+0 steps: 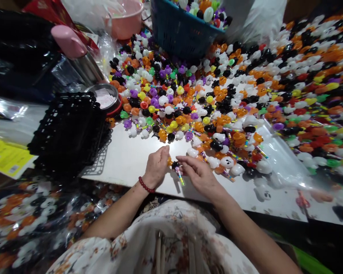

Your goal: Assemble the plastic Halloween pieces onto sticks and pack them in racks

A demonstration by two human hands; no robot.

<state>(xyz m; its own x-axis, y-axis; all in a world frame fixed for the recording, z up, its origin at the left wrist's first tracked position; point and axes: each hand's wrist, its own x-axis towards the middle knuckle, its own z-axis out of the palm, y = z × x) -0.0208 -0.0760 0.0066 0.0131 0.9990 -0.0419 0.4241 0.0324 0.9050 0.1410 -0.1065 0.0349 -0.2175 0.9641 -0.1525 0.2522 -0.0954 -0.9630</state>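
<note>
Tube toy (179, 176) between two hands at a table heaped with Halloween figures

Near the centre of the frame, the left hand (157, 167) has its thumb and fingers closed around the orange top of the tube toy, whose black middle and clear stem of coloured pieces slant down toward the right. A dark red bead bracelet (145, 185) circles that wrist. The right hand (196, 173) comes in from the right, fingers stretched loosely toward the black part; whether they touch it or grip anything, I cannot tell. Both hands are over the near edge of the white tabletop (117, 161).

Beyond them, a dense spread of plastic figures in orange, black, white, purple, green and yellow runs from the middle to the upper right. A white ghost head (227, 162) with a dark face lies right of the right hand, and a clear plastic bag (282, 152) farther right.

At the top centre stands a blue basket (180, 34) filled with more figures, with a pink basin (128, 21) to its left. The upper left has a steel flask with a pink lid (69, 42); below it are a round metal dish (115, 91) holding paper and stacked black plastic trays (68, 131). A yellow sheet (8, 156) lies at the left edge.
</note>
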